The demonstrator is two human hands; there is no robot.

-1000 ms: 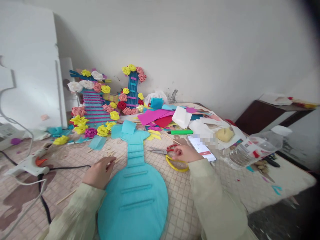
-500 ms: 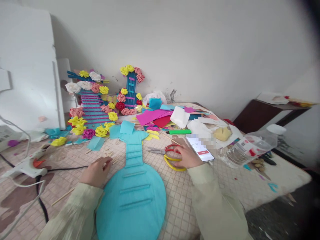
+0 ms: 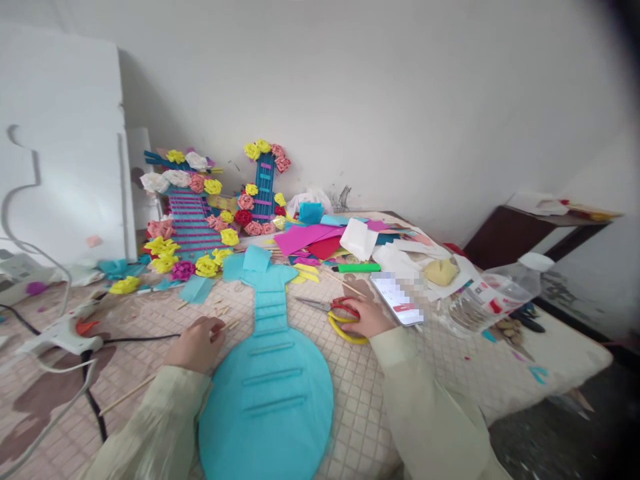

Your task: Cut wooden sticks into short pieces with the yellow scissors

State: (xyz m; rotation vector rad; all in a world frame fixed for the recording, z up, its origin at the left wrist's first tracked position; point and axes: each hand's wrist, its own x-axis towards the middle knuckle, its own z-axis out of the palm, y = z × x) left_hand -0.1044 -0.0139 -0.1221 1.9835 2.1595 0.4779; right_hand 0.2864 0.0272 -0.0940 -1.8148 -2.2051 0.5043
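Note:
My left hand (image 3: 197, 345) is closed, its fingers curled round a thin wooden stick (image 3: 129, 394). One end of the stick pokes out past the fingertips, beside the neck of a turquoise paper-covered guitar shape (image 3: 267, 433). That shape lies flat in front of me, with several raised strips across its neck and body. My right hand (image 3: 371, 316) grips the handles of scissors (image 3: 345, 339), one loop red and the other yellow. Their blades point left toward the guitar's neck. Fingers hide part of the handles.
Behind stand two flower-covered guitar crafts (image 3: 193, 220). Coloured paper (image 3: 305, 237), a green marker (image 3: 357, 268) and a phone (image 3: 397, 300) lie beyond the right hand. A plastic bottle (image 3: 493, 303) is at the right, a hot glue gun (image 3: 63, 337) with cords at the left.
The view has shifted slightly, so most things sit a little lower. Both hands keep their holds, and the guitar shape looks unmoved on the table.

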